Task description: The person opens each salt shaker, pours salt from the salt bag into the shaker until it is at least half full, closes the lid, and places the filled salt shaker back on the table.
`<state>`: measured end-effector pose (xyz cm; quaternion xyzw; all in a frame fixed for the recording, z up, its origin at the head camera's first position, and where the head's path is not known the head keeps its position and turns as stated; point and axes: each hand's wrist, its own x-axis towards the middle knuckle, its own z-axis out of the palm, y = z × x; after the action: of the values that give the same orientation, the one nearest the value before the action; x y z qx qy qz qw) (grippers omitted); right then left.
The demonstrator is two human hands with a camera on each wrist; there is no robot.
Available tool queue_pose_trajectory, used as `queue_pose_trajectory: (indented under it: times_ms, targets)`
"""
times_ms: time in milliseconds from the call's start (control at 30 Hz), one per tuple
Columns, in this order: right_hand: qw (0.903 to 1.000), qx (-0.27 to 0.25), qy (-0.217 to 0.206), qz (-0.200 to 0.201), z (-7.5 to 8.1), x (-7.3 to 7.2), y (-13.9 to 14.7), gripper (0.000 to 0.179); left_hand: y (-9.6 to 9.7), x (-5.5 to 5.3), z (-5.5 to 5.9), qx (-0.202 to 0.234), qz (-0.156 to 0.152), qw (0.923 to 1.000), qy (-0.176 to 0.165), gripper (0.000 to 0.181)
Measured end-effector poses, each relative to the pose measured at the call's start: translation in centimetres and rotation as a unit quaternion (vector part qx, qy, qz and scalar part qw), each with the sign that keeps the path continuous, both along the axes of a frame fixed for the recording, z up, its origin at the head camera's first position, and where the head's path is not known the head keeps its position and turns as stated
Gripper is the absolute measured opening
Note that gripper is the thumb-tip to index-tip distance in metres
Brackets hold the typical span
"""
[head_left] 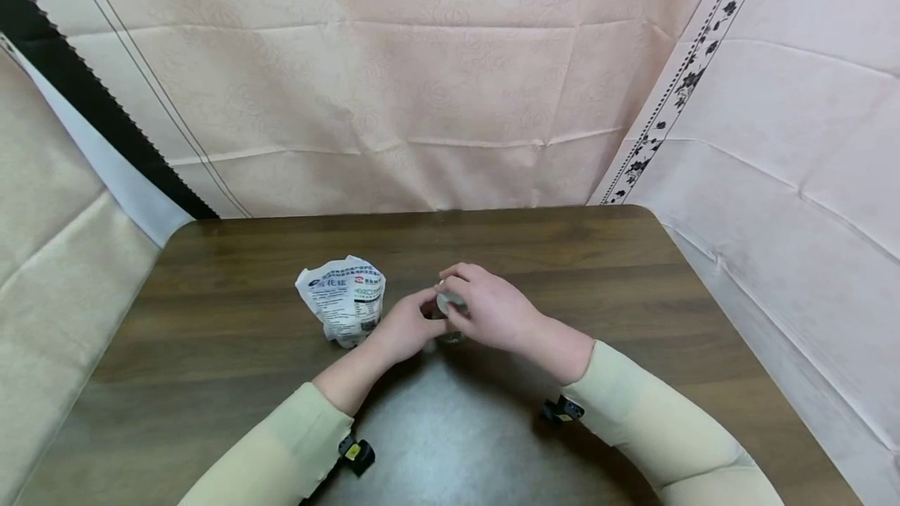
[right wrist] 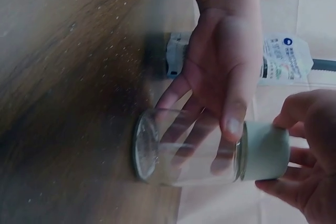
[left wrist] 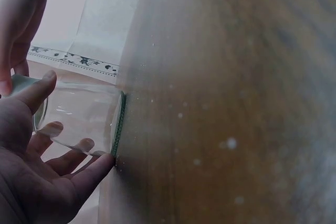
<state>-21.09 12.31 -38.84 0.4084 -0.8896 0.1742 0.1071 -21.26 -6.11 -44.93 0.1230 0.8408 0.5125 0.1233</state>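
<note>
A clear glass jar point(right wrist: 168, 171) stands upright on the table, with a pale green lid point(right wrist: 266, 151) on its mouth. My left hand point(head_left: 406, 326) holds the jar's side, its thumb near the neck and its fingers curled round the glass, as the left wrist view also shows. From above, my right hand point(head_left: 492, 307) grips the lid between thumb and fingers. In the head view the hands hide most of the jar. Through the glass nothing can be seen inside it.
To the left of my left hand a crumpled white printed packet point(head_left: 344, 299) stands on the brown wooden table point(head_left: 232, 334). Pale cloth point(head_left: 422, 100) hangs behind the table and at both sides. Small black cameras point(head_left: 356, 454) sit on both wrists.
</note>
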Motion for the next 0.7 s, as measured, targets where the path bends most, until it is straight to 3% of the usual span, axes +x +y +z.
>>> queue_pose_trajectory:
  times_ms: [200, 333, 700]
  targets:
    - [0.9996, -0.007, -0.012, 0.023, -0.3, -0.5, 0.5, 0.021, -0.1, 0.0, -0.1, -0.001, -0.001, 0.9998, -0.018, 0.059]
    - [0.9995, -0.015, -0.02, 0.017, -0.5, -0.4, 0.6, 0.021, -0.2, 0.0, -0.2, -0.008, -0.002, 0.9998, -0.02, 0.062]
    - [0.995, -0.005, 0.005, -0.1, 0.7, 0.6, -0.8, 0.021, -0.2, 0.0, 0.0, -0.022, -0.01, 0.9995, -0.018, 0.059]
